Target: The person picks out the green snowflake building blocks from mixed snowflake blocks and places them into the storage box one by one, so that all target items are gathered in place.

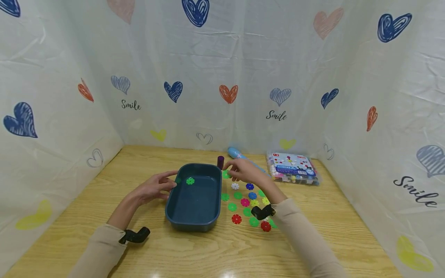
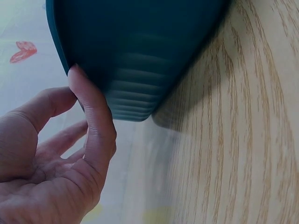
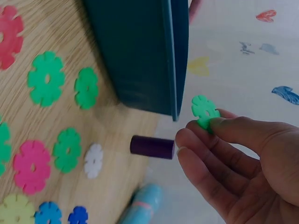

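Observation:
My right hand (image 1: 246, 171) pinches a green flower-shaped plastic disc (image 3: 203, 111) between thumb and fingertips, beside the far right corner of a dark blue-green plastic basin (image 1: 192, 210). The basin stands on the table, and another green disc (image 1: 190, 180) lies inside it. At the basin's left side, my left hand (image 1: 155, 188) holds the rim, with the thumb and a finger about the edge in the left wrist view. Flower discs in several colours lie loose to the basin's right, among them a pink disc (image 3: 32, 166) and a white disc (image 3: 93, 161).
A dark purple cylinder (image 1: 220, 162) stands just behind the basin's far right corner. Farther back lies a light blue long object (image 1: 235, 153), partly behind my right hand. A clear plastic box (image 1: 293, 168) with a printed label sits at the back right. Patterned curtains (image 1: 205, 58) surround the table.

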`<state>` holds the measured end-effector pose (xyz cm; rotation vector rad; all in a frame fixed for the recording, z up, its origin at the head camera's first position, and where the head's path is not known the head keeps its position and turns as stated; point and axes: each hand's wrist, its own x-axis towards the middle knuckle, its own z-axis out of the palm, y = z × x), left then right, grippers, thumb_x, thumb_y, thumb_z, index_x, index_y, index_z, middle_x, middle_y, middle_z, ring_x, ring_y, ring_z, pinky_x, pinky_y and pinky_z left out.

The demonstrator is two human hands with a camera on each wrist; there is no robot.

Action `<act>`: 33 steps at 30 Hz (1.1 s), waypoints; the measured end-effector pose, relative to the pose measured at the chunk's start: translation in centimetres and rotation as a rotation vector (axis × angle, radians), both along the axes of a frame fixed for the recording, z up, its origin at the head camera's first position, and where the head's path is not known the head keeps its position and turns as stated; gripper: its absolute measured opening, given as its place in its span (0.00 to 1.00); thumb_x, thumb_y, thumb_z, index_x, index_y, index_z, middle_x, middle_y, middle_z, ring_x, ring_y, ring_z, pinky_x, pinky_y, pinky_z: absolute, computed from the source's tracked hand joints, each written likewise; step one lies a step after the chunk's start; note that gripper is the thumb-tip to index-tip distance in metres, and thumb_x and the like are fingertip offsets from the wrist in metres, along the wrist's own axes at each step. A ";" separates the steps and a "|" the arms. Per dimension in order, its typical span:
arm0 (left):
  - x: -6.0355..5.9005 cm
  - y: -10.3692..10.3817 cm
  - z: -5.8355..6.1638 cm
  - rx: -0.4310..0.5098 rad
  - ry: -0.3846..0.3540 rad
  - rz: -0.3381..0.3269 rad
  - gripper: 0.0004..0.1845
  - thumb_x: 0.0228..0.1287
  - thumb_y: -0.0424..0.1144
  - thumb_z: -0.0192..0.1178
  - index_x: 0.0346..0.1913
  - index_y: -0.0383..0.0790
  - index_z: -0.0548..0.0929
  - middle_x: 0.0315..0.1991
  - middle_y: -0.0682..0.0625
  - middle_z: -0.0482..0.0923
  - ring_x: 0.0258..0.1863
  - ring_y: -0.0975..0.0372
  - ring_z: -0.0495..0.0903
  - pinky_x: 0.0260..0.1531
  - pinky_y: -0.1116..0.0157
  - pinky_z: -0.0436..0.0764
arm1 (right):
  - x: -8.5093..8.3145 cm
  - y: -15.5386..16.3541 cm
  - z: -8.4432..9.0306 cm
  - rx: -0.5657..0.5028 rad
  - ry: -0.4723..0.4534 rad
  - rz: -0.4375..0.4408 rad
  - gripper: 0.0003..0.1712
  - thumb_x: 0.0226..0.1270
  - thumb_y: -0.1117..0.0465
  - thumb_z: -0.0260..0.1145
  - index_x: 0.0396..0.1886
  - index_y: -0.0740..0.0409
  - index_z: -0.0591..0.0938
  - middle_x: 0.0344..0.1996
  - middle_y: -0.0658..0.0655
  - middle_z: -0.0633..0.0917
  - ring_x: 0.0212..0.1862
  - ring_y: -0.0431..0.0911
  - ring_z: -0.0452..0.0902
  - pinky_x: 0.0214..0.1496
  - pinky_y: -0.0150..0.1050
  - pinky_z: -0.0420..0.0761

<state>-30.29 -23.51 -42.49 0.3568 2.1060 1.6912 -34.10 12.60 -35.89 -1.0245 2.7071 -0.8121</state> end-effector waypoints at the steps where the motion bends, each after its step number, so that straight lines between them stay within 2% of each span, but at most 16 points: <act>1: 0.0 0.0 0.0 0.001 0.000 0.001 0.37 0.73 0.42 0.56 0.78 0.44 0.51 0.61 0.30 0.69 0.41 0.60 0.78 0.35 0.66 0.84 | 0.0 -0.3 0.1 0.004 0.004 0.005 0.13 0.74 0.65 0.58 0.53 0.59 0.82 0.32 0.58 0.88 0.32 0.51 0.86 0.35 0.37 0.86; 6: 0.0 0.0 0.0 0.000 0.000 0.006 0.37 0.73 0.42 0.56 0.78 0.45 0.51 0.61 0.30 0.69 0.41 0.60 0.77 0.35 0.66 0.84 | -0.1 -2.1 0.8 0.032 0.013 0.033 0.13 0.74 0.64 0.57 0.53 0.59 0.82 0.35 0.60 0.88 0.29 0.41 0.84 0.35 0.33 0.85; 8: 0.0 0.0 0.0 -0.003 0.001 0.006 0.37 0.73 0.43 0.56 0.78 0.45 0.51 0.61 0.30 0.69 0.41 0.60 0.77 0.35 0.66 0.84 | -0.2 -2.7 1.0 0.039 0.016 0.045 0.13 0.74 0.64 0.57 0.53 0.58 0.82 0.36 0.61 0.88 0.29 0.41 0.84 0.34 0.32 0.84; 13: 0.0 0.0 0.1 -0.004 0.004 0.003 0.37 0.73 0.43 0.56 0.78 0.45 0.51 0.61 0.30 0.68 0.42 0.59 0.77 0.36 0.65 0.84 | -0.3 -4.2 1.2 0.034 0.021 0.050 0.12 0.73 0.65 0.58 0.52 0.57 0.83 0.35 0.61 0.88 0.31 0.49 0.86 0.32 0.31 0.83; 17: 0.1 0.0 0.1 0.000 0.001 0.005 0.37 0.73 0.42 0.56 0.78 0.45 0.51 0.61 0.30 0.68 0.41 0.60 0.77 0.36 0.65 0.84 | -0.7 -5.4 1.1 0.024 0.020 0.040 0.12 0.72 0.65 0.60 0.51 0.57 0.84 0.31 0.59 0.89 0.30 0.50 0.87 0.30 0.30 0.82; 22: 0.1 0.1 0.2 0.000 -0.003 0.008 0.37 0.73 0.42 0.56 0.78 0.44 0.52 0.60 0.31 0.70 0.40 0.60 0.77 0.36 0.65 0.84 | -1.2 -6.7 1.1 0.012 -0.036 0.047 0.12 0.72 0.65 0.60 0.51 0.58 0.84 0.31 0.60 0.89 0.30 0.49 0.87 0.31 0.33 0.84; 27: 0.0 0.1 0.1 -0.003 0.001 0.009 0.37 0.73 0.43 0.57 0.78 0.44 0.52 0.58 0.33 0.72 0.41 0.59 0.78 0.37 0.65 0.84 | -1.7 -7.6 0.8 -0.011 -0.102 0.059 0.13 0.73 0.65 0.59 0.52 0.60 0.83 0.34 0.62 0.88 0.33 0.55 0.87 0.36 0.43 0.87; 33: 0.0 0.0 0.2 -0.008 -0.001 0.011 0.37 0.72 0.43 0.57 0.78 0.44 0.52 0.57 0.35 0.73 0.42 0.59 0.77 0.37 0.65 0.84 | -2.2 -8.7 -0.2 -0.033 -0.145 0.038 0.13 0.72 0.66 0.59 0.52 0.61 0.83 0.33 0.64 0.88 0.35 0.58 0.87 0.34 0.40 0.86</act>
